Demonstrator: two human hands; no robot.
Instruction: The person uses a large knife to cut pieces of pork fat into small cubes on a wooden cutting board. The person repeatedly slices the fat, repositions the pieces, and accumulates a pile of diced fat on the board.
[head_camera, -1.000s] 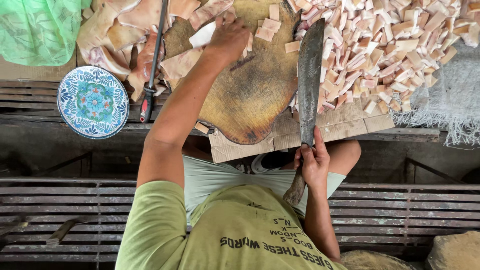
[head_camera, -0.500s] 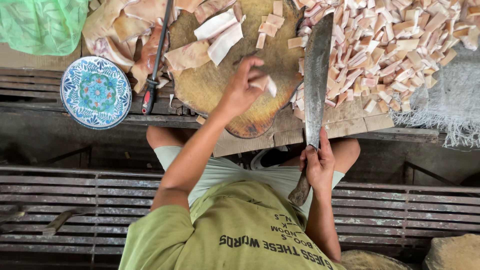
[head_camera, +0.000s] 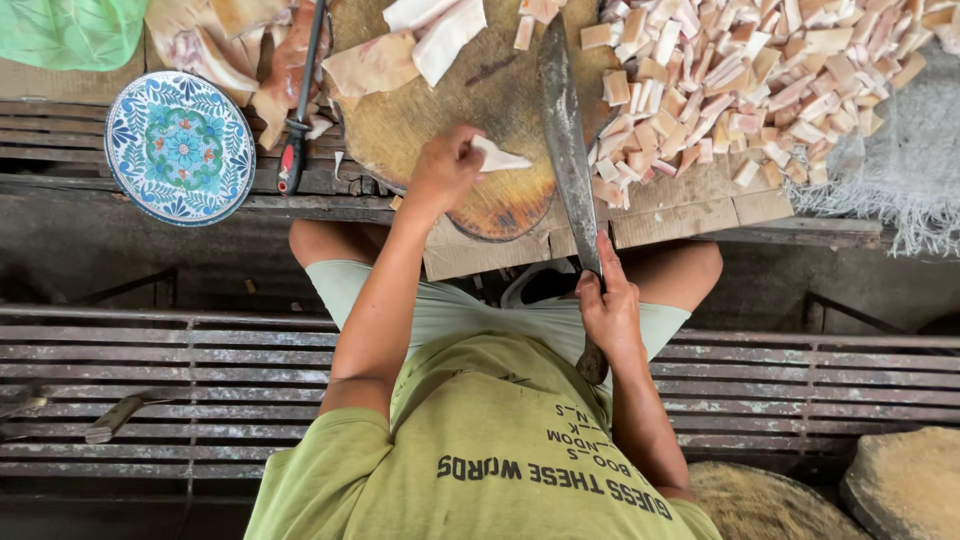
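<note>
My left hand (head_camera: 443, 166) pinches a pale slice of fatty meat (head_camera: 497, 158) on the near part of a round wooden chopping board (head_camera: 480, 95). My right hand (head_camera: 608, 310) grips the handle of a long heavy knife (head_camera: 564, 130). Its blade lies along the board's right edge, tip pointing away from me. Larger pale slices (head_camera: 432, 28) rest on the far side of the board. To the right of the blade, a big pile of diced meat pieces (head_camera: 760, 70) covers a sheet of cardboard (head_camera: 690, 205).
A blue patterned plate (head_camera: 180, 145) sits at the left, beside a red-handled tool (head_camera: 294, 150) and raw meat slabs (head_camera: 225, 50). A green bag (head_camera: 65, 30) lies far left, a white fringed cloth (head_camera: 900, 170) far right. Slatted wood (head_camera: 150, 370) and round wooden blocks (head_camera: 900, 480) lie below.
My left hand drew back from the far side of the board to its near part, bringing one slice with it. The knife stayed in my right hand beside the board.
</note>
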